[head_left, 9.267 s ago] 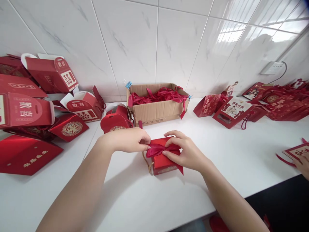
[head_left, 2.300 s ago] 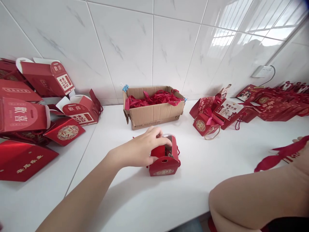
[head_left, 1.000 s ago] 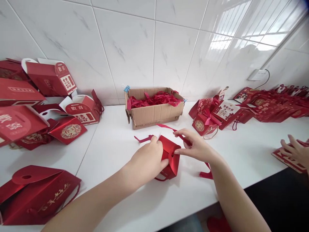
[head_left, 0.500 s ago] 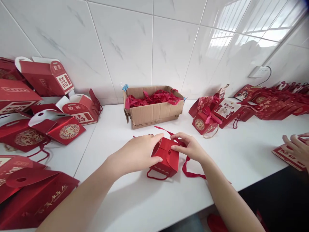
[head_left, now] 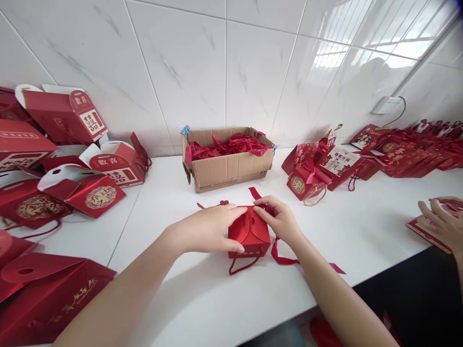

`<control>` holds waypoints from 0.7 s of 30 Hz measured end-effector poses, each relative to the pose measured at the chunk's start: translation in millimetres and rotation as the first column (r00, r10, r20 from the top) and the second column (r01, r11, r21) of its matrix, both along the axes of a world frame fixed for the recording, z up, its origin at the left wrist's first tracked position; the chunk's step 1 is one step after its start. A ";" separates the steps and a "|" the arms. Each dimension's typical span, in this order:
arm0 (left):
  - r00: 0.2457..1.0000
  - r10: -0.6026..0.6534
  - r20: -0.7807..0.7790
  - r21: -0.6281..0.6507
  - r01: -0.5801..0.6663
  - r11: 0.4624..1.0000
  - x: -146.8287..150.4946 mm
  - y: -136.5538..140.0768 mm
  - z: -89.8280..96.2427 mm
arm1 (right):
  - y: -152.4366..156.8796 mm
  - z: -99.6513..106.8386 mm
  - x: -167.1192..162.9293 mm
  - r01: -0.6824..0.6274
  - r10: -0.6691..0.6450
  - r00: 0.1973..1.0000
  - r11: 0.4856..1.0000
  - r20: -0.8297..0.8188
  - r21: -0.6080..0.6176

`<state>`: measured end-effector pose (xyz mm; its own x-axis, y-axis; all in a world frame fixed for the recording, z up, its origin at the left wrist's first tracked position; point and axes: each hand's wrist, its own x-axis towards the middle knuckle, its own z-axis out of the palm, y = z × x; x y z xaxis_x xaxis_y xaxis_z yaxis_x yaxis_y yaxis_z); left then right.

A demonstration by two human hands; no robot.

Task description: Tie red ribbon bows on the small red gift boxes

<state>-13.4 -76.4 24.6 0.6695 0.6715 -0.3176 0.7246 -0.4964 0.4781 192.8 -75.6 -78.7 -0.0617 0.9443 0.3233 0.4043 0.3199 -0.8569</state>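
A small red gift box (head_left: 249, 249) with a twisted cord handle (head_left: 241, 271) stands on the table between my hands. From the left, my left hand (head_left: 211, 229) grips it, thumb at the front and fingers over the top. On the right side, my right hand (head_left: 278, 217) holds the box with fingertips on its top flap, close to the round hole. A dark red ribbon (head_left: 284, 260) trails out behind and to the right of the box, partly hidden by my right hand and forearm.
A cardboard box (head_left: 231, 169) full of red ribbons stands against the tiled wall. Red gift boxes (head_left: 94, 195) crowd the left side. Ribboned boxes (head_left: 307, 180) stand at the right. Another person's hand (head_left: 443, 219) works over a red box (head_left: 427, 231) at the right edge.
The left top flap has been folded down, so the box's open side is now covered. The box has turned slightly. The ribbon has shifted behind my right hand.
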 end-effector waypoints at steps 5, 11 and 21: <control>0.996 0.048 0.081 0.084 -0.055 0.995 -2.6 0.5 -6.0 | -0.1 5.4 4.4 0.096 -0.089 0.994 0.989 -0.069 0.114; 0.961 0.056 0.270 0.235 -0.123 0.964 6.5 -2.0 -14.1 | -2.9 16.7 31.4 -0.075 0.048 0.900 0.996 -0.433 -0.046; 0.952 0.032 0.304 0.267 -0.118 0.957 19.6 -1.4 -25.8 | -6.9 18.9 65.0 -0.566 0.477 0.608 0.821 -0.634 0.075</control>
<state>6.2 -77.8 -1.2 0.6482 0.7558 0.0927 0.6131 -0.5902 0.5252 257.9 -82.4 -59.8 -0.3919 0.8471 0.3588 -0.4123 0.1869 -0.8917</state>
